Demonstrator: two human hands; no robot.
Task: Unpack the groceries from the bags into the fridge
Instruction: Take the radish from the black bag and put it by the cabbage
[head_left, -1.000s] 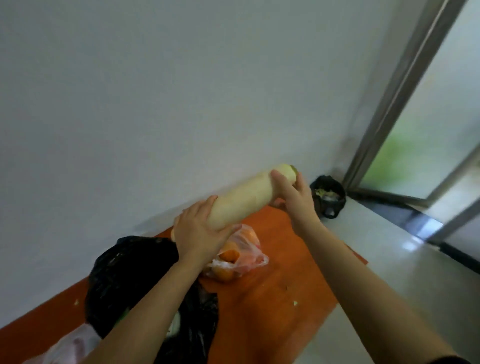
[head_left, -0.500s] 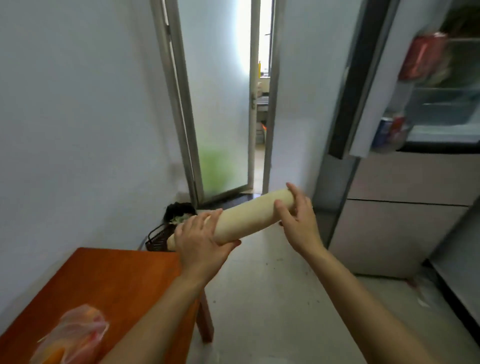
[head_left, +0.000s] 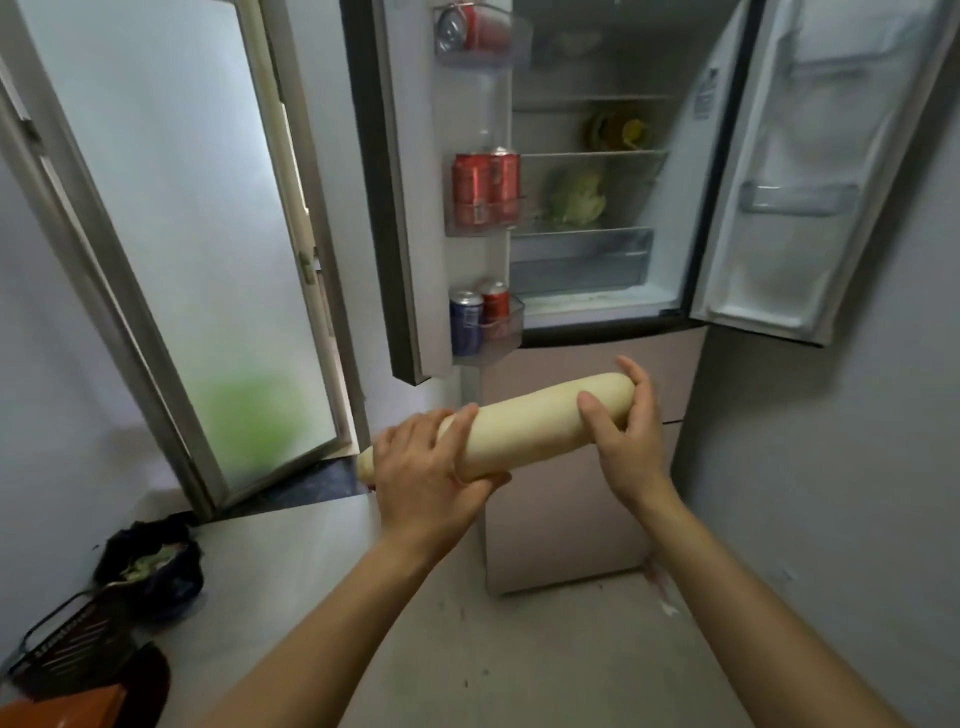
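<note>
A long pale white radish (head_left: 524, 423) is held level in front of me, below the open fridge (head_left: 587, 291). My left hand (head_left: 426, 467) grips its near left end and my right hand (head_left: 626, 431) grips its far right end. Both fridge doors stand open. Inside, a green cabbage (head_left: 576, 197) lies on a middle shelf and a yellow-green item (head_left: 618, 130) sits on the shelf above. A clear drawer (head_left: 582, 254) is under the shelves.
The left door's racks hold red cans (head_left: 485, 182) and a blue can (head_left: 466, 322). A frosted glass door (head_left: 197, 249) stands at the left. On the floor are a black bag of scraps (head_left: 150, 566), a dark basket (head_left: 67, 644) and the orange table corner (head_left: 62, 706).
My view has swung from the orange table and its bags to the open fridge. Both hands have carried the radish along, keeping the same grip.
</note>
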